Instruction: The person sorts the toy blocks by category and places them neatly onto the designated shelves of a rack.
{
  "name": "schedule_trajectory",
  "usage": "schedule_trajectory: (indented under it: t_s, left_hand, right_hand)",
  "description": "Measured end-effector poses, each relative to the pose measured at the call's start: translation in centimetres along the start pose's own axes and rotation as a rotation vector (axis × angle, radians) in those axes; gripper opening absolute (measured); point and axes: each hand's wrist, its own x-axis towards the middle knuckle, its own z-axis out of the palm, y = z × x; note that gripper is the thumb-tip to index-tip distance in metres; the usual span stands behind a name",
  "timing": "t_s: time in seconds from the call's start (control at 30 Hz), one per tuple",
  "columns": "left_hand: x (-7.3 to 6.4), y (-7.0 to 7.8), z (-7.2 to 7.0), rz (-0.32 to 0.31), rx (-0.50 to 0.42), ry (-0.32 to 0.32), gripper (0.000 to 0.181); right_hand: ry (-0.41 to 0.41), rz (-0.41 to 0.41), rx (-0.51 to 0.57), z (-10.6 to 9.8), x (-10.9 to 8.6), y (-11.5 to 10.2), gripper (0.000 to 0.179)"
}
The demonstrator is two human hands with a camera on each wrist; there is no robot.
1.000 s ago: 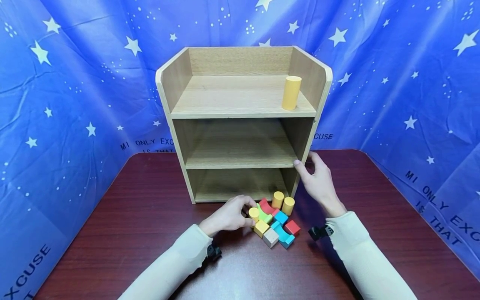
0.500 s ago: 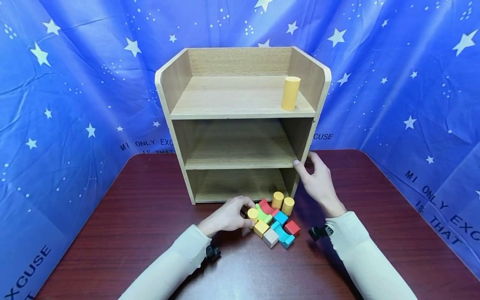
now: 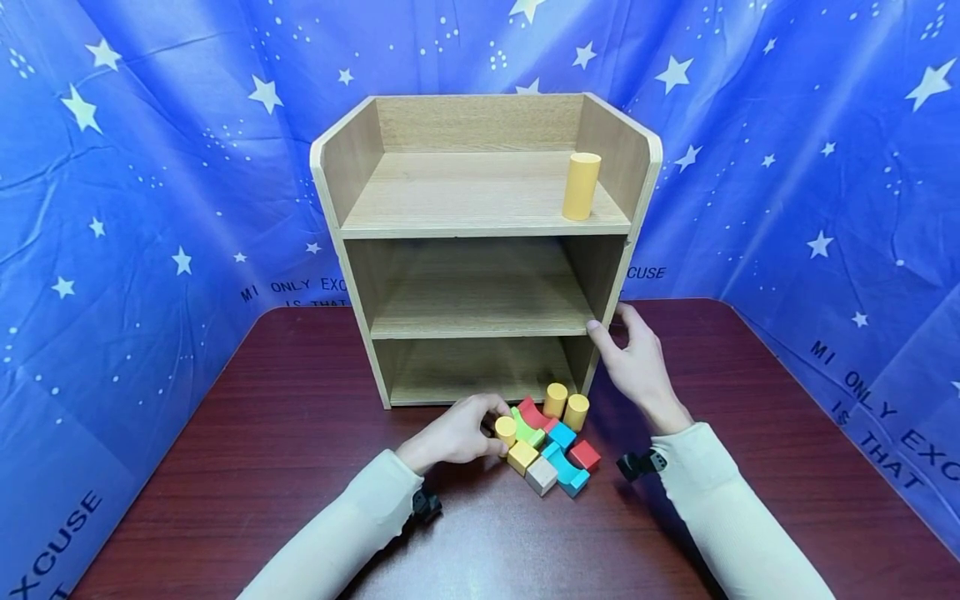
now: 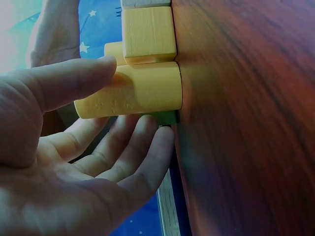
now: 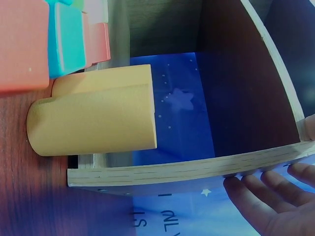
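My left hand (image 3: pixel 459 429) pinches an upright yellow cylinder block (image 4: pixel 133 91) between thumb and fingertips. That cylinder stands on the table at the left end of a cluster of wooden blocks. Touching it in the left wrist view is a yellow cube (image 4: pixel 150 34). My right hand (image 3: pixel 636 358) grips the right side panel of a wooden shelf unit (image 3: pixel 480 327): the thumb lies at the middle board's front corner, the fingers along the panel's outer face (image 5: pixel 197 171). Two more yellow cylinders (image 5: pixel 93 120) stand upright by the foot of that panel.
Beside the held cylinder lie a green arch (image 3: pixel 529 428), a red arch (image 3: pixel 534 414), a blue arch (image 3: pixel 564 471), a blue block (image 3: pixel 561 435), a red cube (image 3: pixel 585 455) and a pale cube (image 3: pixel 542 475). A taller yellow cylinder (image 3: pixel 582 187) stands on the top shelf. Starry blue cloth (image 3: pixel 187 167) surrounds the table (image 3: pixel 225 450).
The left hand and the yellow cylinder in it have shifted very slightly left and nearer me. The right hand stays on the shelf panel, and the other blocks have not moved.
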Motion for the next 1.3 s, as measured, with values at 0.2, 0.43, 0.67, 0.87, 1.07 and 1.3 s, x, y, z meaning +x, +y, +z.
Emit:
schedule_trajectory:
  t_s: [0.2, 0.43, 0.67, 0.87, 1.07, 1.3]
  left_hand:
    - [-0.01, 0.0, -0.04, 0.0, 0.004, 0.01, 0.029]
    - [-0.01, -0.1, -0.03, 0.037, -0.03, 0.025, 0.027]
    - [0.02, -0.1, -0.09, 0.043, -0.063, 0.046, 0.024]
    - [0.04, 0.06, -0.23, 0.046, -0.113, 0.068, 0.026]
    - [0.0, 0.2, -0.37, 0.052, -0.134, 0.066, 0.027]
    - [0.06, 0.15, -0.27, 0.064, -0.159, 0.096, 0.027]
  right_hand:
    - [-0.009, 0.006, -0.008, -0.06, -0.02, -0.01, 0.043]
    - [-0.018, 0.011, -0.007, -0.11, -0.08, 0.03, 0.045]
    - [-0.016, 0.012, -0.011, -0.12, -0.1, 0.08, 0.045]
    - [-0.015, 0.009, -0.011, -0.12, -0.08, 0.07, 0.045]
    - [-0.014, 0.007, -0.016, -0.11, -0.04, 0.05, 0.044]
    - [-0.018, 0.006, -0.023, -0.15, -0.08, 0.06, 0.045]
